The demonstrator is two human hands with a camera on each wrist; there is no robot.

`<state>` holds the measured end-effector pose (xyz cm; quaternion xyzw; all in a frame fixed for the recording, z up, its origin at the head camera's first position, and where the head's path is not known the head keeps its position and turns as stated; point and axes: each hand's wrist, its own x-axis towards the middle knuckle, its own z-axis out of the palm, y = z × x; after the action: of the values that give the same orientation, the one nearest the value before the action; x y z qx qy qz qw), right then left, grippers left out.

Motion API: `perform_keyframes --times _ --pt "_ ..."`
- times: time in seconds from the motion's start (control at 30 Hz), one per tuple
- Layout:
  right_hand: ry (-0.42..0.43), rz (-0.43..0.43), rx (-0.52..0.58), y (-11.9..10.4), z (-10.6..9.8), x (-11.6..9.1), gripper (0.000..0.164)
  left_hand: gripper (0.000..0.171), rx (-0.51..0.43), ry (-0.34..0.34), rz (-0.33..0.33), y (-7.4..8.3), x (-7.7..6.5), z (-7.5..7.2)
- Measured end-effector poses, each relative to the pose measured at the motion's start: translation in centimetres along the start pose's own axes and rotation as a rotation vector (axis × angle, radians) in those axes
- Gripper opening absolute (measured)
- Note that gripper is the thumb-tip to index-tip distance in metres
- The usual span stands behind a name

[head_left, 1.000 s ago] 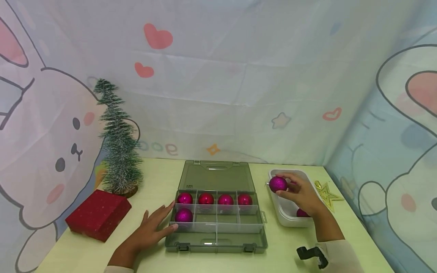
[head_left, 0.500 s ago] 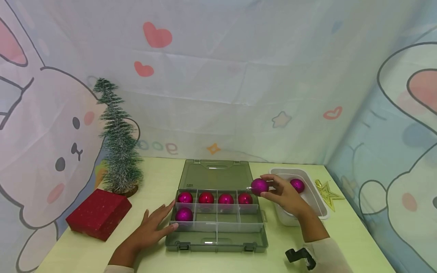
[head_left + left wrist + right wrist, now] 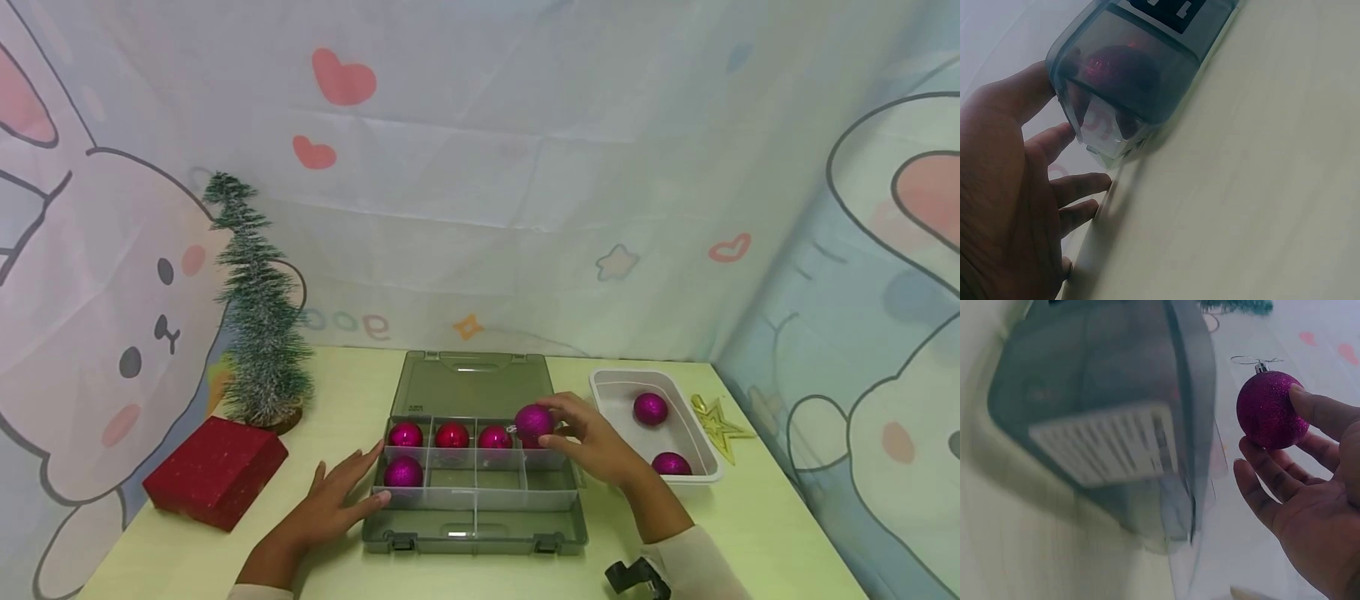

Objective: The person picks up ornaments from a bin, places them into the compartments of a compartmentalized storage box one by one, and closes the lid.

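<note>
My right hand (image 3: 592,437) pinches a glittery purple Christmas bauble (image 3: 534,423) between thumb and fingers, above the back right part of a divided storage box (image 3: 475,529). A silver cap and wire loop top this bauble (image 3: 1272,409) in the right wrist view. My left hand (image 3: 330,504) touches the box's left side, its fingers extended. The box lies with its lid (image 3: 476,385) folded back. Shiny baubles (image 3: 452,436) sit in its back row, the rightmost mostly hidden by the held one. A glittery purple bauble (image 3: 403,472) occupies the middle row's left compartment.
To the right, a white tub (image 3: 622,408) contains two glittery purple baubles (image 3: 650,409). Beside it lies a gold star (image 3: 717,427). A small artificial Christmas tree (image 3: 262,333) and a red box (image 3: 216,472) stand at the left. A printed cloth (image 3: 525,167) hangs behind the table.
My right hand has carried the purple bauble left from above the white tub to over the storage box. Both baubles in the tub now show. My left hand stays in place.
</note>
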<state>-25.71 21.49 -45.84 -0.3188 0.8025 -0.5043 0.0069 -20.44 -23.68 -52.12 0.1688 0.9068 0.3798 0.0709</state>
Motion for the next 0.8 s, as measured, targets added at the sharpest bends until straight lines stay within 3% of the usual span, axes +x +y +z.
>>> perform_keyframes --times 0.4,0.8 --pt "-0.036 0.077 0.033 -1.9 3.2 1.3 0.058 0.082 0.002 0.0 -0.006 0.0 -0.1 0.1" --pt "-0.038 0.041 -0.033 -2.3 6.2 2.5 0.048 0.082 0.002 0.011 0.004 0.1 -0.1 0.0"
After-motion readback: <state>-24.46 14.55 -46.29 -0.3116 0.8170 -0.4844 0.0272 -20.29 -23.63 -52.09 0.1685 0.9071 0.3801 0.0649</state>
